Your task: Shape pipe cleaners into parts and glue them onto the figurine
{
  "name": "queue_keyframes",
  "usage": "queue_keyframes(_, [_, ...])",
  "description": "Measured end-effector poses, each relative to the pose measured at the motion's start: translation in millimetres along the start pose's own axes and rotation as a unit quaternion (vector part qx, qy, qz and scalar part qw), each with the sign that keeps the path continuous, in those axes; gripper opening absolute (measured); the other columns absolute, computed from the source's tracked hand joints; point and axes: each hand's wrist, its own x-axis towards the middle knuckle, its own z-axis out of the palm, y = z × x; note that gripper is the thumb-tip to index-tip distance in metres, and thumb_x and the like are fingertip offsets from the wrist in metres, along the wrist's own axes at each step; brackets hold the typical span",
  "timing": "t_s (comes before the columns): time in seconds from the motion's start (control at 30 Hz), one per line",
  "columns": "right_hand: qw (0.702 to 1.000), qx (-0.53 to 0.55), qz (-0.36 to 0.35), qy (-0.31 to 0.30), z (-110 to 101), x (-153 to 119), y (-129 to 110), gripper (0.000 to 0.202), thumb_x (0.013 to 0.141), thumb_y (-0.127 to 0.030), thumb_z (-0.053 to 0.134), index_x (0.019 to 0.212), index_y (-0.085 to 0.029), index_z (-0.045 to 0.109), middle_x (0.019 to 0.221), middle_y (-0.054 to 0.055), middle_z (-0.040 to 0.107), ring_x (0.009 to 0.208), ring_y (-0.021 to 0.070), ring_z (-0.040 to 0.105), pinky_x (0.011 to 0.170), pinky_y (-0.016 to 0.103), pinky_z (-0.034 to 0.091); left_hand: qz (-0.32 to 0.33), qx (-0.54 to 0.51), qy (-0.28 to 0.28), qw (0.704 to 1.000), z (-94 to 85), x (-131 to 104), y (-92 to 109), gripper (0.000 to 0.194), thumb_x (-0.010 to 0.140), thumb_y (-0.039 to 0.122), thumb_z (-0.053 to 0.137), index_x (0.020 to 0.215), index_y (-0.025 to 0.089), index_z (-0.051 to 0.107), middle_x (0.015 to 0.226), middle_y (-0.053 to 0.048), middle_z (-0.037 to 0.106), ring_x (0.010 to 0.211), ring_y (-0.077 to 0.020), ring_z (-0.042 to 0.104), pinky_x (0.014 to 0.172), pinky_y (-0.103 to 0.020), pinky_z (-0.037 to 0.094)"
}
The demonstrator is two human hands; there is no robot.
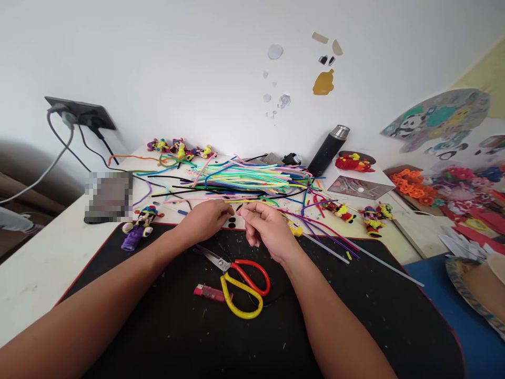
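My right hand (269, 230) is closed in a pinch, with a small black oval piece (239, 208) at its thumb and fingertip. Close by on the left, my left hand (209, 218) has its fingers drawn together and pointing at the same spot; what they hold, if anything, is hidden. Small black discs (232, 225) lie on the white tabletop between both hands. Below the hands, scissors (225, 267) with one red and one yellow handle rest on the black mat (165, 321). A pink lighter (211, 292) lies beside the yellow handle.
A heap of colourful pipe cleaners (248, 179) spreads behind my hands. A purple doll figure (138, 229) lies at the left, other figures (373, 220) at the right. A black thermos (328, 151) leans near the wall beside a small box (359, 184). A pixelated object (110, 197) sits far left.
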Motion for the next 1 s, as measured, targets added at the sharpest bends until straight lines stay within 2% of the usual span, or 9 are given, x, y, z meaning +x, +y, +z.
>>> queue_keyframes(0.17, [1.0, 0.0, -0.002, -0.001, -0.2, 0.4, 0.5, 0.031, 0.084, -0.049, 0.073, 0.092, -0.02, 0.065, 0.052, -0.009, 0.055, 0.038, 0.0093, 0.051, 0.035, 0.019, 0.03, 0.006, 0.018, -0.011, 1.0, -0.6, 0.0, -0.1, 0.028, 0.097, 0.023, 0.048, 0.097, 0.021, 0.076, 0.097, -0.008, 0.078, 0.089, -0.0263, 0.07, 0.077, -0.033, 0.049])
queue_keyframes(0.47, [1.0, -0.002, -0.002, 0.006, -0.2, 0.2, 0.7, 0.033, 0.083, -0.05, 0.074, 0.094, -0.02, 0.065, 0.053, -0.008, 0.055, 0.037, 0.009, 0.05, 0.035, 0.019, 0.031, -0.006, -0.004, 0.02, 1.0, -12.8, -1.2, 6.9, 0.029, 0.096, 0.027, 0.049, 0.101, 0.02, 0.076, 0.103, -0.009, 0.078, 0.093, -0.0268, 0.07, 0.081, -0.034, 0.05])
queue_keyframes(0.6, [1.0, -0.019, -0.013, 0.016, -1.9, 1.6, 1.9, 0.032, 0.084, -0.049, 0.072, 0.093, -0.02, 0.065, 0.052, -0.008, 0.055, 0.037, 0.0092, 0.05, 0.035, 0.019, 0.03, -0.033, -0.045, 0.063, 0.996, -28.5, -2.1, 11.8, 0.031, 0.096, 0.034, 0.05, 0.105, 0.019, 0.076, 0.104, -0.009, 0.079, 0.092, -0.027, 0.07, 0.081, -0.035, 0.05])
queue_keyframes(0.83, [0.989, -0.117, -0.065, 0.063, -4.1, 5.3, 7.9, 0.026, 0.092, -0.046, 0.064, 0.092, -0.02, 0.063, 0.05, -0.008, 0.054, 0.037, 0.0097, 0.05, 0.038, 0.02, 0.033, -0.103, -0.146, 0.138, 0.974, -74.3, -6.0, 20.3, 0.033, 0.094, 0.039, 0.052, 0.109, 0.02, 0.074, 0.094, -0.005, 0.079, 0.087, -0.0228, 0.069, 0.077, -0.031, 0.05])
queue_keyframes(0.93, [0.982, -0.156, -0.076, 0.07, -3.5, 5.2, 10.6, 0.024, 0.094, -0.044, 0.061, 0.092, -0.021, 0.063, 0.049, -0.008, 0.053, 0.037, 0.0104, 0.049, 0.04, 0.021, 0.034, -0.099, -0.128, 0.125, 0.979, -84.1, -12.9, 27.5, 0.032, 0.094, 0.042, 0.054, 0.105, 0.021, 0.075, 0.089, -0.003, 0.078, 0.08, -0.0217, 0.067, 0.073, -0.03, 0.048])
queue_keyframes(1.0, [0.977, -0.18, -0.087, 0.076, -3.5, 4.8, 11.9, 0.023, 0.095, -0.043, 0.059, 0.092, -0.021, 0.063, 0.05, -0.009, 0.052, 0.038, 0.0112, 0.05, 0.042, 0.023, 0.035, -0.087, -0.106, 0.098, 0.986, -82.9, -23.3, 34.1, 0.032, 0.096, 0.044, 0.054, 0.103, 0.022, 0.075, 0.089, -0.003, 0.078, 0.079, -0.0217, 0.067, 0.073, -0.03, 0.047])
